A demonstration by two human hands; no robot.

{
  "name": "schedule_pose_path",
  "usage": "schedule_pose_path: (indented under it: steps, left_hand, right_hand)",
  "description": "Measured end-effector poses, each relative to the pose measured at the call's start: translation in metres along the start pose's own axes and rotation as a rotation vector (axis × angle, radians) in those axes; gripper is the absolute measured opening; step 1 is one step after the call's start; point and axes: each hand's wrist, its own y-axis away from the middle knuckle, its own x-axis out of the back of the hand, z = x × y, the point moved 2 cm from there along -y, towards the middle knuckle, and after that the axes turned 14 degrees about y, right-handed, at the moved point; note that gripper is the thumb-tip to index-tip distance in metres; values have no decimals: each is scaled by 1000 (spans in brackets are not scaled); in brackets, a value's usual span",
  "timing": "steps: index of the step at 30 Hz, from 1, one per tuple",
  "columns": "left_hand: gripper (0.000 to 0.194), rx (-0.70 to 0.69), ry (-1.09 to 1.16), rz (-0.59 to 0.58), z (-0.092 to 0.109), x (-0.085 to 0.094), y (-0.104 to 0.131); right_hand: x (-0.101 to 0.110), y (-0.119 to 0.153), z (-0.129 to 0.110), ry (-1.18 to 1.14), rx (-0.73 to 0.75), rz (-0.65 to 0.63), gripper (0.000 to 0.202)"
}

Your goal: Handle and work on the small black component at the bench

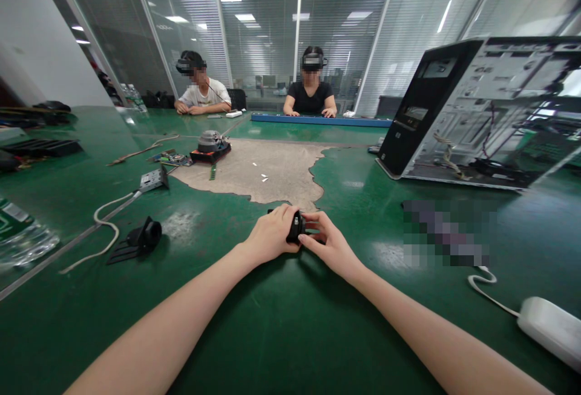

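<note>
Between my two hands, low over the green tabletop [272, 334], is a small black part [295, 227] with a pale spot on its face. My left hand [273, 233] wraps around it from the left, covering most of it. From the right, my right hand [330, 242] pinches its edge with thumb and fingers. The exact kind of the part cannot be made out. Left of my hands lies another black plastic piece [147, 235] with a round end and flat prongs. Just beyond my fingers begins a bare, worn patch [276, 168] of the table.
An opened computer case [426, 110] stands at right. Beyond my left hand sit a cooler [211, 146], a circuit board [170, 158] and a metal bracket [153, 179]. A bottle [22, 235] lies far left; a white cabled box [549, 328] lies near right. Two people sit opposite.
</note>
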Motion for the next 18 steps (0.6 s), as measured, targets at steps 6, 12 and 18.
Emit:
schedule_pose_path:
  steps: [6, 12, 18]
  left_hand:
    - [62, 0, 10, 5, 0, 0, 0]
    - [63, -5, 7, 10, 0, -1, 0]
    - [64, -9, 9, 8, 0, 0, 0]
  right_hand:
    - [1, 1, -2, 3, 38, 23, 22]
    - [-1, -1, 3, -15, -17, 11, 33]
    - [0, 1, -1, -15, 34, 15, 27]
